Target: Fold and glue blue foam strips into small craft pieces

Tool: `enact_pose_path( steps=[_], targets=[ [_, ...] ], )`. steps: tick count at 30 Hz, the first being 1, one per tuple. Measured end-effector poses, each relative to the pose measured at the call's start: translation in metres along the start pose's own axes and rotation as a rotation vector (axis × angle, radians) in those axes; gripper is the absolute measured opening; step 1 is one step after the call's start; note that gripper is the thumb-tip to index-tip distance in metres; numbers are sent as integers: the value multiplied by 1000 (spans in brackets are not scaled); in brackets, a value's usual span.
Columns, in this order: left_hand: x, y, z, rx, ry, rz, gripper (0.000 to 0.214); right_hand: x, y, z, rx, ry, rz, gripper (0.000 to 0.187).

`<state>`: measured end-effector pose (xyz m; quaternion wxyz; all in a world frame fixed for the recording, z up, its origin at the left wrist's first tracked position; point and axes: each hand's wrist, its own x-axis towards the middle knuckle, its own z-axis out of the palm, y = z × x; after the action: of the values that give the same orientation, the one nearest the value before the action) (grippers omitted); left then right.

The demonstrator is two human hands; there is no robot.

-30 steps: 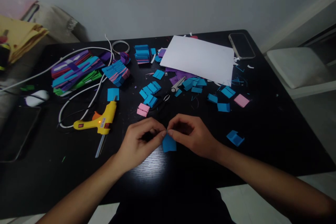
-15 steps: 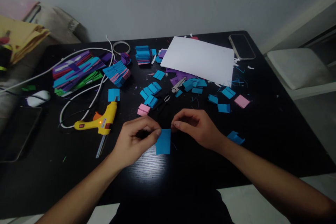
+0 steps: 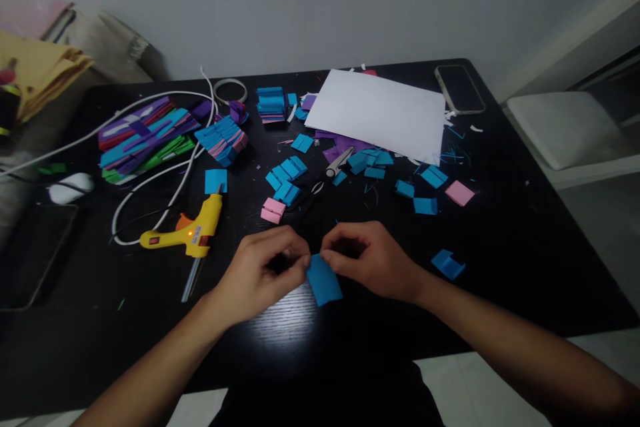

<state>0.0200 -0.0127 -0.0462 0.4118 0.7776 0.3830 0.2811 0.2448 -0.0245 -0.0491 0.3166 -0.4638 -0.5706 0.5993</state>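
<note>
A small blue piece of paper (image 3: 324,281) hangs tilted between my hands, near the front of the black table. My left hand (image 3: 273,265) pinches its upper left corner between thumb and forefinger. At the upper right corner, my right hand (image 3: 371,257) pinches it the same way. Beyond my hands lie a pink folded paper piece (image 3: 273,210) and several blue folded paper pieces (image 3: 287,179). Scissors (image 3: 336,165) rest just past these. To the right of my right hand sits a blue paper piece with raised edges (image 3: 448,264).
A yellow glue gun (image 3: 200,227) with a lit orange light lies left, near a looped white cable (image 3: 120,213). Bundled coloured paper strips (image 3: 150,137) are behind it. A white sheet (image 3: 380,110) and a phone (image 3: 460,88) lie at the back. Another dark phone (image 3: 37,257) is far left.
The blue paper has swung from nearly straight to a slant, its lower end moving right. My right hand has come down and left onto its upper corner; my left hand has shifted slightly.
</note>
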Motion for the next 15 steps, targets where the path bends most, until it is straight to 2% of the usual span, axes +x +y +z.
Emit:
enact_pose_path(
  steps=[4,7,11,15],
  targets=[
    [3,-3,-8,4,26,-10,10,4,0,-6,28,36,4,10],
    [4,-6,-13,18,91,-39,10,9,1,-10,40,110,-7,11],
    [2,-8,-10,17,166,-48,5,12,2,-10,147,170,38,14],
    [-2,-6,0,-10,125,24,31,13,4,-6,339,133,110,25]
  ],
)
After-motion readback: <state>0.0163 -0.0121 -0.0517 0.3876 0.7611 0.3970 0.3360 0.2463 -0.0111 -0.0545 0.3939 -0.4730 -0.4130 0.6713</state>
